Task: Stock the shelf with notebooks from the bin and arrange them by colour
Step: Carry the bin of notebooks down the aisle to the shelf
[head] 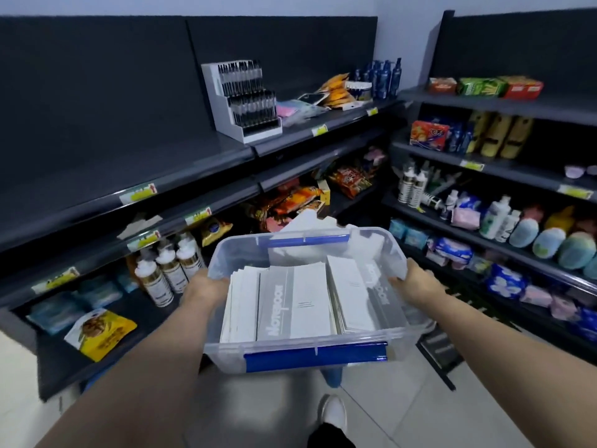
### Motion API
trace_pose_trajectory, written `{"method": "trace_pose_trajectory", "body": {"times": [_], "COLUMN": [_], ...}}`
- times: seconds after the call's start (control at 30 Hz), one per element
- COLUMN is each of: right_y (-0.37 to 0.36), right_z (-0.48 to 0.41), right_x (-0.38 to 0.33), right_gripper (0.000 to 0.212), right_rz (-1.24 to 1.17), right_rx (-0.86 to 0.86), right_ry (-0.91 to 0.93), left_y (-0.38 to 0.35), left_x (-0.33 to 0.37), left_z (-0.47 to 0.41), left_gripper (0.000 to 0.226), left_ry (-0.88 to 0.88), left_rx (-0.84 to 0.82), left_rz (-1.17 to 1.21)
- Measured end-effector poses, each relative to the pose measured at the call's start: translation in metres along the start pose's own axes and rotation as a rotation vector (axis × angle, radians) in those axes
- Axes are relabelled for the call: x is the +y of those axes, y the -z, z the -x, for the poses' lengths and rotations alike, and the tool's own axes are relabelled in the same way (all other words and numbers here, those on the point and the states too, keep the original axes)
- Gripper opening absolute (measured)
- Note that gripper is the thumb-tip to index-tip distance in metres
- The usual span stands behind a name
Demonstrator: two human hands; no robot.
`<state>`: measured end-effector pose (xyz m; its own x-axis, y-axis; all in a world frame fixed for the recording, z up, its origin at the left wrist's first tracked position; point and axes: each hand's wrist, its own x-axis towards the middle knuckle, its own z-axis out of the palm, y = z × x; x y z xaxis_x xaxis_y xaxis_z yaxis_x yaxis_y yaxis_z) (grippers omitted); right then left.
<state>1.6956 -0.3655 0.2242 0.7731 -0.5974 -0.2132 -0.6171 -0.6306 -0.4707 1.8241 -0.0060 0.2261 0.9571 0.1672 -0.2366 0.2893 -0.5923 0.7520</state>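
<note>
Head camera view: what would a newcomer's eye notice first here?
First, the clear plastic bin at centre, full of grey and white notebooks, carried by the left hand and right hand at its sides. Next, the long bare top shelf at left, with a white pen display at its right.

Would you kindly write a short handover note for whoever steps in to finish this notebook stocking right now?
Left hand: grip on the bin's left rim. Right hand: grip on its right rim.
The clear bin is carried in front of the shelves, full of grey and white notebooks.
Done: nothing shelved yet.
Left: set the bin down, move the notebooks to the bare top shelf left of the pen display, and group by colour.
</note>
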Motion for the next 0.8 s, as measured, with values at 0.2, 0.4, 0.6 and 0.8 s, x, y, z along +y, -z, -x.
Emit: {"method": "trace_pose_trajectory", "body": {"times": [0.2,0.4,0.6,0.8], "right_y": [-0.01,-0.002,-0.016,-0.024], "right_z": [-0.121,-0.205,-0.259,-0.273], "right_x": [-0.028,-0.06,-0.067,-0.08], "right_gripper": [0.052,0.062,0.059,0.074], "right_rz": [-0.049,-0.061,-0.091,-0.049], "right_rx": [-0.036,-0.035,0.005,0.034], "right_ry": [-0.087,-0.204,-0.288,-0.402], "left_y": [-0.06,-0.099,-0.143,-0.165], "left_x": [0.063,0.11,0.137,0.145], "left_z": [-0.115,-0.216,-0.294,-0.335], "left_gripper": [0.041,0.039,0.045,0.059], "left_ry": [-0.028,-0.05,-0.11,-0.083], "left_rx": [-0.037,-0.111,-0.187,-0.275], "left_rz": [-0.034,-0.065,-0.125,-0.236]}}
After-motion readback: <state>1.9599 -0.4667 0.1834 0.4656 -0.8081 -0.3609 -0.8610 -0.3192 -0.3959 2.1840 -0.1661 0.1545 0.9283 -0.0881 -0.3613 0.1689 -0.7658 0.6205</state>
